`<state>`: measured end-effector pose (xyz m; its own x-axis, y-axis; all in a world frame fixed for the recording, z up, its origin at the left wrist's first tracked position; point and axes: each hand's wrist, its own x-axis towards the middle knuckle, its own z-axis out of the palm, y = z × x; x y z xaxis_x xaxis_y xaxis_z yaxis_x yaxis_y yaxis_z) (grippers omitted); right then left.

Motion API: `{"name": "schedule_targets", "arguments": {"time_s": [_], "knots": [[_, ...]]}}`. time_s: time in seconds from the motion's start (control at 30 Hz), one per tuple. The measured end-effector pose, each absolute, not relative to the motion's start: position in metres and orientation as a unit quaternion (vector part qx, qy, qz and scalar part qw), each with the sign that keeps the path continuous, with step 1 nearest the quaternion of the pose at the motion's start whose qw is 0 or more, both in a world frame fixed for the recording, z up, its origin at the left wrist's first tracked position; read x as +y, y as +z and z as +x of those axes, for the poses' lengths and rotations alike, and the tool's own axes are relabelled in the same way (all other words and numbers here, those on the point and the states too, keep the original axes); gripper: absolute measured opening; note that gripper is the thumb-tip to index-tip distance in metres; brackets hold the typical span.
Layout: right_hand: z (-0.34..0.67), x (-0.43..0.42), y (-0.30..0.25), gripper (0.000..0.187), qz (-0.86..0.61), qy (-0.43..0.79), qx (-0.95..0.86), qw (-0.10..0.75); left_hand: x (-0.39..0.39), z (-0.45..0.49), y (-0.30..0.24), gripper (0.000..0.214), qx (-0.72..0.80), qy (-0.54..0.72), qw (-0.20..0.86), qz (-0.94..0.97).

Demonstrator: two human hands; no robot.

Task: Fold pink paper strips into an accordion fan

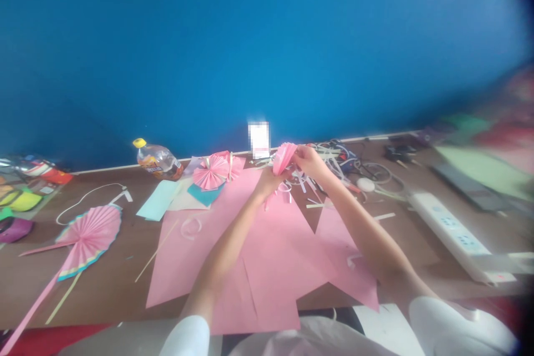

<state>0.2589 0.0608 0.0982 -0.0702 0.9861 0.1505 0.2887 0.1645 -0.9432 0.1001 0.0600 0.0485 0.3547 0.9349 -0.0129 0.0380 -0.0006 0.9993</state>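
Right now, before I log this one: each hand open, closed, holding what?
Left hand: closed, holding the lower end of a pink, pleated paper fan.
Right hand: closed, fingers at the fan's right edge.

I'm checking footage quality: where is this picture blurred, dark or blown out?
Head view: folded pink paper is slightly soft; head view, right side: power strip smears, corners go black; head view, centre: white rectangle is blown out, edges pixelated.
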Motion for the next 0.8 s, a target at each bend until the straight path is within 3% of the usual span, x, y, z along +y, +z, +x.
{"name": "schedule_targets", "arguments": {"time_s": [0.2,0.5,0.6,0.7,0.8], "knots": [[0.274,0.063,0.103,0.018,-0.528,0.345,-0.615,0.474,0.07,0.085,0.047,0.024,0.443,0.375,0.519,0.628],[0.289,0.068,0.104,0.021,-0.539,0.366,-0.578,0.492,0.08,0.072,0.045,0.037,0.505,0.394,0.504,0.58],[0.283,0.066,0.104,0.021,-0.537,0.375,-0.584,0.478,0.08,0.076,0.043,0.029,0.478,0.434,0.505,0.572],[0.279,0.062,0.103,0.022,-0.528,0.406,-0.625,0.407,0.081,0.078,0.04,0.031,0.448,0.473,0.512,0.559],[0.276,0.059,0.099,0.021,-0.491,0.501,-0.677,0.224,0.084,0.075,0.039,0.034,0.467,0.485,0.535,0.51]]}}
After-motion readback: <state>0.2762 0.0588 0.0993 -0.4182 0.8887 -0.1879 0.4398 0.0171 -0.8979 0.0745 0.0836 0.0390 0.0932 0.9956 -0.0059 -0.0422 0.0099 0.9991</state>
